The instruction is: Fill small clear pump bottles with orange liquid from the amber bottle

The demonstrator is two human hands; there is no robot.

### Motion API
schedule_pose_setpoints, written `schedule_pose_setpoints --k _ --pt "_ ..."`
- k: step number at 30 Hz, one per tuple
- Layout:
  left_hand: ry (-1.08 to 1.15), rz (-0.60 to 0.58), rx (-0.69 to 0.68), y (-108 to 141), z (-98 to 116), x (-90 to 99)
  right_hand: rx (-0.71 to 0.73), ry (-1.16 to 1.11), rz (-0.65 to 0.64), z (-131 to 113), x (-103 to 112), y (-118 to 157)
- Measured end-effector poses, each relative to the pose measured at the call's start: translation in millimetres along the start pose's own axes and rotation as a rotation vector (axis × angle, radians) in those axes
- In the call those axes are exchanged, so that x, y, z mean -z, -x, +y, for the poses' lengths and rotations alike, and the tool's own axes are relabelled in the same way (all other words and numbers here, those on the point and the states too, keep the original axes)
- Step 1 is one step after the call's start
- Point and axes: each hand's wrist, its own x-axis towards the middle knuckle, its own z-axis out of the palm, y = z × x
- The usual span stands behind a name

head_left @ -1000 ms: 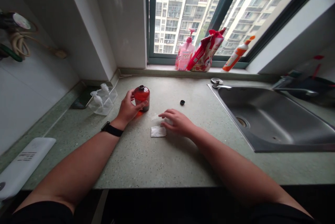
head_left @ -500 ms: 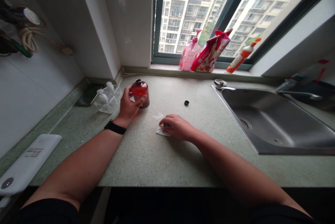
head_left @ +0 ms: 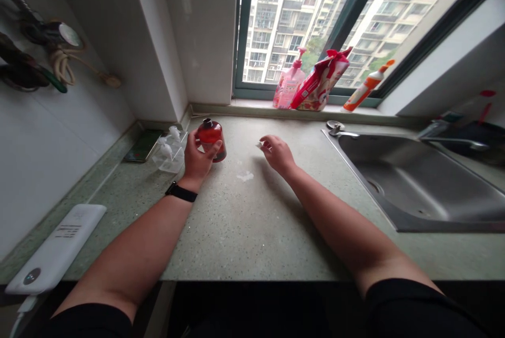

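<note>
Red bottle (head_left: 210, 140) sits clamped in the left hand (head_left: 197, 158), well left of the steel sink (head_left: 410, 180). The right hand (head_left: 278, 153), nearer the sink, pinches a small white scrap (head_left: 259, 145) between its fingertips (head_left: 263, 140). A white smear (head_left: 245, 176) lies on the counter (head_left: 244, 232); whether the bottle is capped cannot be determined.

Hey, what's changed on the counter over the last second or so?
The right hand has lifted off the white square and moved forward, toward the window, with a white scrap pinched at its fingertips. The square and the black cap no longer show on the counter; I cannot tell where they went. The left hand stays around the red bottle.
</note>
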Motion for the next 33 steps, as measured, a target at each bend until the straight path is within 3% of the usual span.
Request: schedule_pose_setpoints --k 8,16,26,33 --pt "-0.014 -0.001 0.000 0 2 3.2 -0.050 0.129 -0.092 -17 -39 -25" --pt "-0.010 -0.013 -0.002 1 2 3.4 0.154 0.046 -0.206 -50 -54 -27" --pt "-0.048 -0.025 -0.022 3 5 3.3 0.417 -0.105 -0.389 -37 -18 22" --pt "-0.009 -0.084 -0.034 7 12 2.1 0.423 -0.257 -0.555 -43 13 70"
